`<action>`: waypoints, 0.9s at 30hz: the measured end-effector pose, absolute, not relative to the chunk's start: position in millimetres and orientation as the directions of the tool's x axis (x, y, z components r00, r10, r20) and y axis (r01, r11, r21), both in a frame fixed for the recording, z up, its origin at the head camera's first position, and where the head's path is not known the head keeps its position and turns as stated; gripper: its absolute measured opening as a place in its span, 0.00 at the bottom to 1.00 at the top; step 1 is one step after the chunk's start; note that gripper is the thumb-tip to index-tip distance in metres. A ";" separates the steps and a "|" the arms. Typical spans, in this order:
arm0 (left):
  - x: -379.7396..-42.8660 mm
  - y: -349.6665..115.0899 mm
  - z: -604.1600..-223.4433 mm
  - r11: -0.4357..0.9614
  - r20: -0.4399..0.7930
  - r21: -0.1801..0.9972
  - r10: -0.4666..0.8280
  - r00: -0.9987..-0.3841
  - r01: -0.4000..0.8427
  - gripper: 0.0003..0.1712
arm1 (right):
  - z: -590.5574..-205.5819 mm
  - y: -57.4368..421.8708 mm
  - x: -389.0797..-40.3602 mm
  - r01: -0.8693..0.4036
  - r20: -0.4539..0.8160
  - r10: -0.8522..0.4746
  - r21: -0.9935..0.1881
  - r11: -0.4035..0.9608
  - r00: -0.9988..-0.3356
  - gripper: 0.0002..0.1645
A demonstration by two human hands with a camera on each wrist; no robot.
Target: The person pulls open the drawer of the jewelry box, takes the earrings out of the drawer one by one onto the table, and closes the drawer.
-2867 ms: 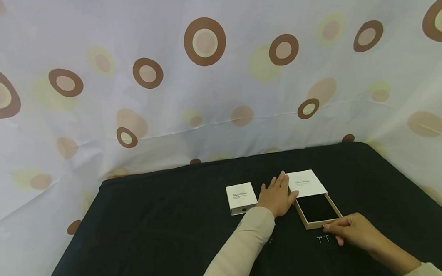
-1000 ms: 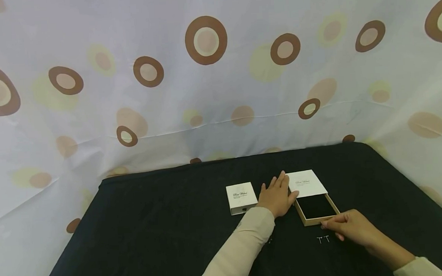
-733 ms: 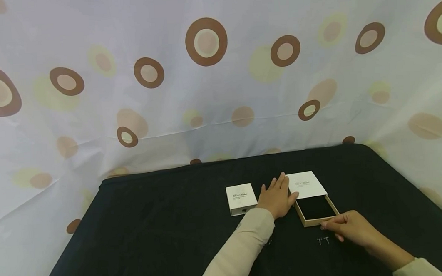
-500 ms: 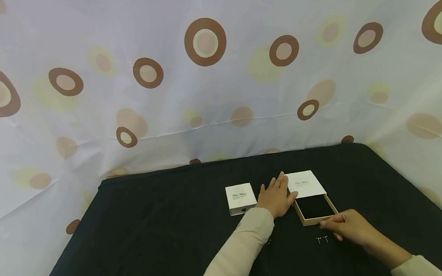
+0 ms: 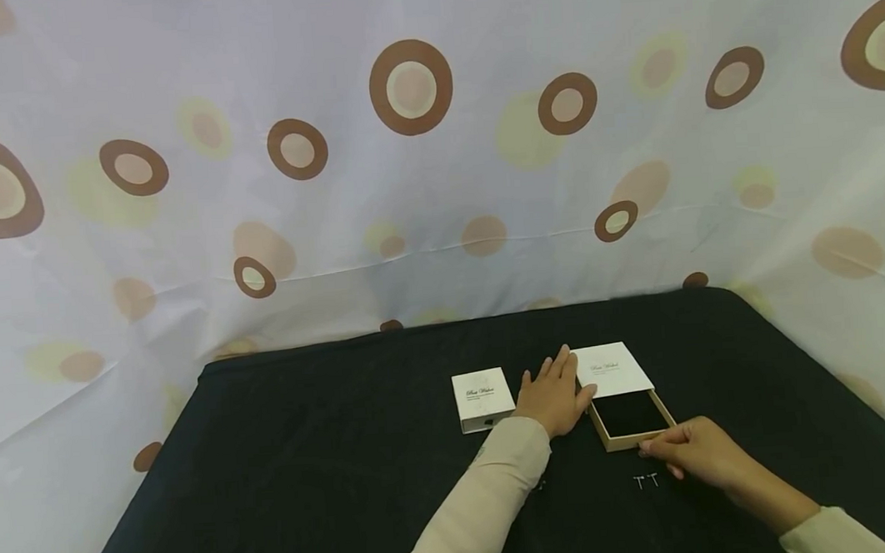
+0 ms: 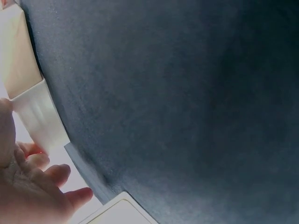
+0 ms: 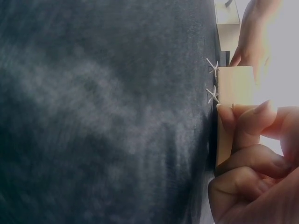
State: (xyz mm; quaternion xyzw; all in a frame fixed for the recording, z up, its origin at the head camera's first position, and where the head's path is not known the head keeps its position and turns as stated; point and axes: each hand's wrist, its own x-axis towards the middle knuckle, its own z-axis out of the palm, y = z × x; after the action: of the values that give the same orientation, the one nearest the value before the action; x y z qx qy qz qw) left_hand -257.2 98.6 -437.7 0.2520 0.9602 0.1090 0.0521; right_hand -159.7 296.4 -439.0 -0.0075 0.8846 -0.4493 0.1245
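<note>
A white gift box sleeve with printed lettering lies on the black cloth, its kraft-coloured drawer pulled partly out toward me. The drawer has a black lining. My left hand rests against the sleeve's left side, fingers spread and straight; the left wrist view shows its fingers beside the sleeve. At the drawer's front wall, my right hand pinches the edge between thumb and finger, the other fingers curled. Just in front of the drawer lie two small silver star-shaped stud earrings.
A smaller white box with similar lettering stands left of my left hand. Some tiny thing shows beside the left sleeve. Behind the black-covered table hangs a pale curtain with brown rings.
The drawer has slid slightly into the sleeve, away from me, and my right hand has moved forward with it. My left hand and the sleeve stay put.
</note>
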 end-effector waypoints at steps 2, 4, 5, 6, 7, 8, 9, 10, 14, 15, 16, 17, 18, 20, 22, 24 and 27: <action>-257.0 98.7 -437.3 0.850 -0.043 0.233 0.495 -0.868 0.473 0.36 | -438.5 296.3 -159.6 0.098 -0.213 -0.123 -0.792 0.603 -0.969 0.19; -257.2 99.1 -437.2 0.853 -0.043 0.226 0.491 -0.870 0.470 0.36 | -438.1 296.0 -159.5 0.100 -0.215 -0.120 -0.788 0.607 -0.969 0.19; -257.2 99.2 -437.2 0.854 -0.043 0.224 0.490 -0.870 0.470 0.36 | -437.9 296.0 -159.5 0.101 -0.215 -0.119 -0.789 0.606 -0.969 0.19; -257.1 99.2 -437.3 0.855 -0.042 0.222 0.489 -0.871 0.469 0.36 | -437.8 295.9 -159.6 0.102 -0.216 -0.117 -0.789 0.606 -0.970 0.19; -257.0 99.1 -437.4 0.855 -0.043 0.222 0.489 -0.871 0.469 0.36 | -437.8 296.0 -159.8 0.103 -0.216 -0.117 -0.790 0.604 -0.969 0.19; -257.0 99.3 -437.5 0.855 -0.042 0.221 0.488 -0.872 0.469 0.36 | -437.7 296.0 -160.0 0.102 -0.215 -0.119 -0.791 0.603 -0.969 0.18; -257.0 99.4 -437.6 0.855 -0.042 0.221 0.488 -0.872 0.468 0.36 | -437.7 296.1 -160.2 0.101 -0.215 -0.120 -0.793 0.601 -0.969 0.18; -257.0 99.4 -437.8 0.855 -0.041 0.222 0.488 -0.872 0.469 0.36 | -437.7 296.0 -160.3 0.101 -0.214 -0.120 -0.793 0.601 -0.969 0.18; -257.0 99.3 -438.4 0.854 -0.041 0.227 0.489 -0.871 0.469 0.36 | -437.9 295.5 -160.6 0.102 -0.215 -0.117 -0.789 0.606 -0.970 0.18; -257.0 99.2 -438.3 0.853 -0.039 0.229 0.490 -0.871 0.469 0.36 | -438.1 295.1 -160.5 0.107 -0.217 -0.111 -0.787 0.608 -0.970 0.18; -256.8 99.0 -438.2 0.853 -0.039 0.229 0.490 -0.871 0.469 0.36 | -438.2 294.8 -160.5 0.111 -0.220 -0.106 -0.784 0.610 -0.970 0.18; -256.7 98.8 -438.1 0.853 -0.043 0.229 0.491 -0.870 0.469 0.36 | -438.5 294.5 -160.5 0.115 -0.221 -0.100 -0.783 0.611 -0.970 0.18; -256.1 98.5 -437.5 0.851 -0.042 0.231 0.492 -0.869 0.471 0.36 | -438.7 294.3 -160.6 0.121 -0.224 -0.095 -0.782 0.611 -0.970 0.19; -255.6 97.9 -436.5 0.850 -0.038 0.232 0.494 -0.869 0.473 0.36 | -439.0 293.9 -160.6 0.126 -0.226 -0.088 -0.781 0.612 -0.970 0.20; -255.1 97.6 -435.8 0.851 -0.040 0.229 0.493 -0.869 0.472 0.36 | -439.1 293.7 -160.9 0.128 -0.224 -0.085 -0.783 0.609 -0.971 0.20; -254.5 97.4 -434.5 0.852 -0.037 0.225 0.492 -0.870 0.472 0.36 | -438.7 293.5 -161.5 0.130 -0.225 -0.082 -0.784 0.606 -0.971 0.21; -253.7 97.1 -433.3 0.854 -0.040 0.222 0.489 -0.871 0.470 0.36 | -438.6 293.0 -162.3 0.134 -0.226 -0.077 -0.785 0.604 -0.971 0.19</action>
State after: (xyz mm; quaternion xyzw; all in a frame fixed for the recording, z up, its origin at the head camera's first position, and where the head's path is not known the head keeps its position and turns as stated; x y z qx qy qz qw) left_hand -253.7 97.1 -433.3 0.2494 0.9617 0.1032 0.0474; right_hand -162.3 293.0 -438.6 0.0160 0.8877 -0.4444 0.1190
